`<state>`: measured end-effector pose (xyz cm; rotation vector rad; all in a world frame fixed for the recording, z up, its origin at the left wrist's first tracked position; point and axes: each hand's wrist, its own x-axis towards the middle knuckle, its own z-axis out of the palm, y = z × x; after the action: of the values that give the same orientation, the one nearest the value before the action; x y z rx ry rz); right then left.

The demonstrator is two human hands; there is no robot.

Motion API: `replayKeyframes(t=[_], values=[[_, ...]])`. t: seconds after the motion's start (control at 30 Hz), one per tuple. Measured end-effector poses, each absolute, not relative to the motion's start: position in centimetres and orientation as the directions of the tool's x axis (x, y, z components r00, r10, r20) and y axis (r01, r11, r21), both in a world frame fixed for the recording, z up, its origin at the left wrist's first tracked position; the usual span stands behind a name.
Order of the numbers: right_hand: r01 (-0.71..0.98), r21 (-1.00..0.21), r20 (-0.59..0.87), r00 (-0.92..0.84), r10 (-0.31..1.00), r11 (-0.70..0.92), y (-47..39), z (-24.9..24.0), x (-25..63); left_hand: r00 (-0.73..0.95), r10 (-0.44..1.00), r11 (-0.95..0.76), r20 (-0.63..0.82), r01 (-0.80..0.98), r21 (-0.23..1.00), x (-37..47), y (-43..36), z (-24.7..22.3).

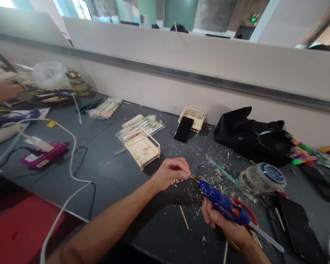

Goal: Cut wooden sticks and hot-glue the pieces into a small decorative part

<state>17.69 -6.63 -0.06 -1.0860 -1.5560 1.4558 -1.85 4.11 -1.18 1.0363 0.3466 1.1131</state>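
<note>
Glue gun [221, 201], blue plastic w/ translucent white stick [266, 236] at rear, sits in R hand [218, 219], fingers wrapped round it, metal nozzle [195, 179] aimed at tiny pale wooden piece [190, 175] pinched btwn thumb & fingertips of L hand [172, 173]; nozzle/piece contact: can't tell. Piece is held over dark grey tabletop [112, 187] strewn w/ pale wood chips [177, 181], to R of & nearer than small slatted pale-wood bench-like model [139, 152]. 2nd pale-wood model w/ lattice back [199, 115] stands farther off, black rectangular phone [184, 129] overlapping its front.
</note>
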Motion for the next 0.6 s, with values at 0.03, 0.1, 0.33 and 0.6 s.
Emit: replayKeyframes(t=[0.03, 0.1, 0.33, 0.6], values=[[0.103, -0.995, -0.038, -0.377, 0.926, 0.001, -6.6, -0.1, 17.7, 0.447, 0.861, 0.061, 0.242, -0.564, 0.824, -1.8, 4.1, -1.2], [0.110, -0.994, -0.031, -0.376, 0.926, 0.011, -6.6, -0.1, 17.8, 0.445, 0.863, 0.062, 0.237, -0.560, 0.826, -1.9, 4.1, -1.2], [0.111, -0.994, -0.037, -0.385, 0.922, 0.006, -6.5, -0.1, 17.8, 0.440, 0.859, 0.054, 0.260, -0.583, 0.810, -1.9, 4.1, -1.2], [0.078, -0.997, -0.009, -0.404, 0.915, 0.025, -6.6, 0.8, 17.8, 0.432, 0.868, 0.041, 0.243, -0.551, 0.834, -1.8, 4.2, -1.2]])
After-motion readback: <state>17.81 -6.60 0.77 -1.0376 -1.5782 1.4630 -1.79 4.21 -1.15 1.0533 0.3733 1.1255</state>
